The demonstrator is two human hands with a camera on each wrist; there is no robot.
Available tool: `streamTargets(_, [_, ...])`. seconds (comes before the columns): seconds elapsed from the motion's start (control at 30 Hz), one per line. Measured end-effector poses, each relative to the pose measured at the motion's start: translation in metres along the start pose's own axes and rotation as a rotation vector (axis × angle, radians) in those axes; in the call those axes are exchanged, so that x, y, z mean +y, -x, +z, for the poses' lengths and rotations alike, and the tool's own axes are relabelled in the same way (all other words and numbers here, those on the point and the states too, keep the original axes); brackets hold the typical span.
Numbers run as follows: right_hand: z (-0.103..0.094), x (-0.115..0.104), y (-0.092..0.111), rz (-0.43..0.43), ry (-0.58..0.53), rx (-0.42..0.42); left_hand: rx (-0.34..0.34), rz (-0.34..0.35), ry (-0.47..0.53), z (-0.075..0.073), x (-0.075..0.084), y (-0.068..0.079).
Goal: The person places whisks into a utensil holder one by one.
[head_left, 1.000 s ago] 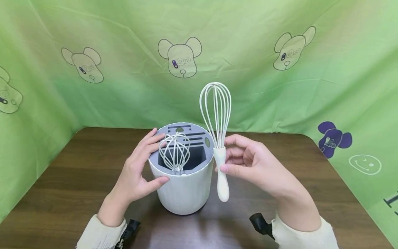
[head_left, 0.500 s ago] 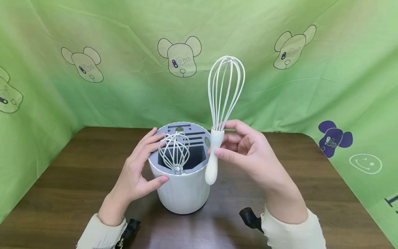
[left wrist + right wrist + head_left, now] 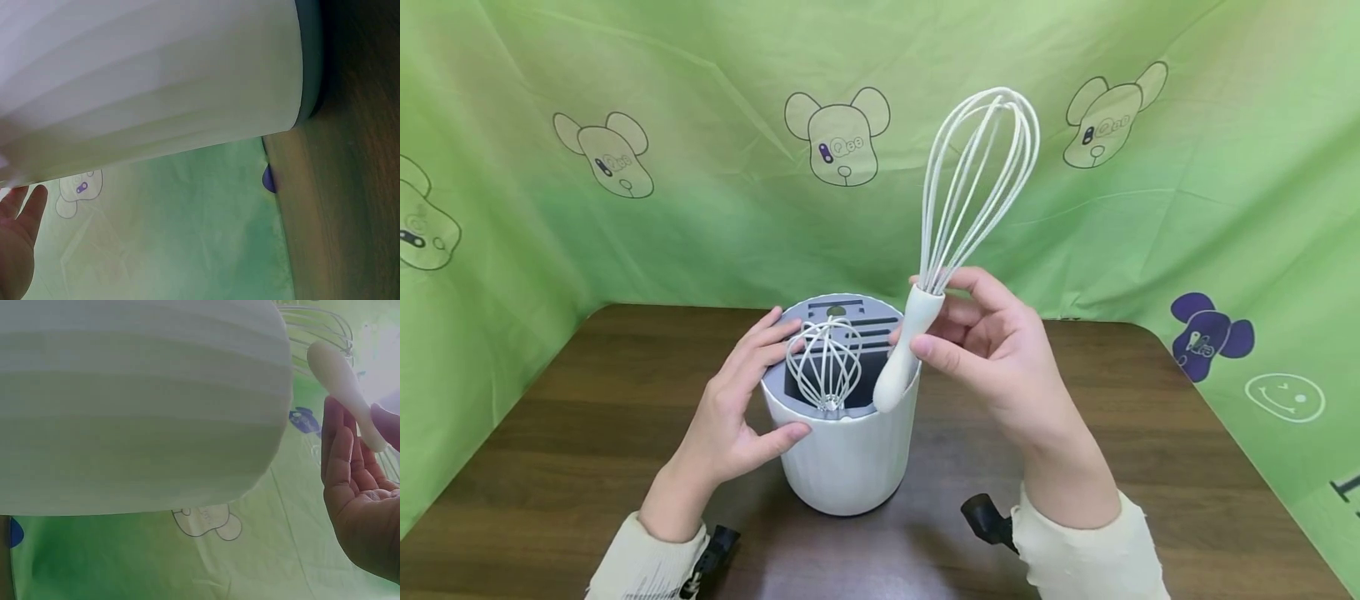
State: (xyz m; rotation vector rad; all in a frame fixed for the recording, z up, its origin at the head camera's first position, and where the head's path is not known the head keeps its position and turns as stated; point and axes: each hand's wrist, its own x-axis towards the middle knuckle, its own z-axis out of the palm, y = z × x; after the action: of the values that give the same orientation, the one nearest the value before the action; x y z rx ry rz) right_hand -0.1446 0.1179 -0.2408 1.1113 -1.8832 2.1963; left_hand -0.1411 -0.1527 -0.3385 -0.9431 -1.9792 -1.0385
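My right hand (image 3: 992, 358) pinches the handle of a white whisk (image 3: 917, 321) between thumb and fingers. Its wire loops point up and lean right, while the handle's lower end overlaps the right rim of a white utensil holder (image 3: 846, 467) in the head view. The right wrist view shows the whisk (image 3: 337, 375) beyond the holder's top edge. On the left, my left hand (image 3: 730, 408) rests against the holder with fairly straight fingers along the rim and the thumb on its side. A second whisk (image 3: 830, 403) stands in the holder, wires up, its handle hidden inside.
The holder's grey top insert (image 3: 853, 304) has narrow slots and a large dark opening at the front. It stands on a brown wooden table (image 3: 587, 433). A green printed cloth (image 3: 715, 233) hangs behind and at both sides.
My right hand has raised the whisk and brought it left, tilting its wires rightward and swinging its handle end over the holder's rim. My left hand and the holder have stayed put.
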Motion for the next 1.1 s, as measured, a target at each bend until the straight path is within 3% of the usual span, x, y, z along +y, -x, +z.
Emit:
streamTargets(0.2, [0.000, 0.006, -0.004, -0.010, 0.000, 0.018, 0.001, 0.003, 0.002, 0.001, 0.000, 0.000])
streamTargets(0.37, [0.002, 0.013, -0.005, 0.006, 0.081, 0.019, 0.002, 0.003, 0.001, 0.001, 0.000, 0.000])
streamTargets(0.63, [0.006, 0.023, -0.004, 0.013, 0.136, -0.031, 0.008, 0.001, -0.004, 0.000, -0.001, 0.000])
streamTargets(0.9, [0.008, 0.026, -0.003, 0.089, 0.187, -0.062, 0.010, -0.002, -0.006, 0.001, 0.000, 0.000])
streamTargets(1.1, [0.008, 0.026, -0.002, 0.136, 0.316, -0.093, 0.004, -0.015, -0.005, 0.001, 0.001, 0.000])
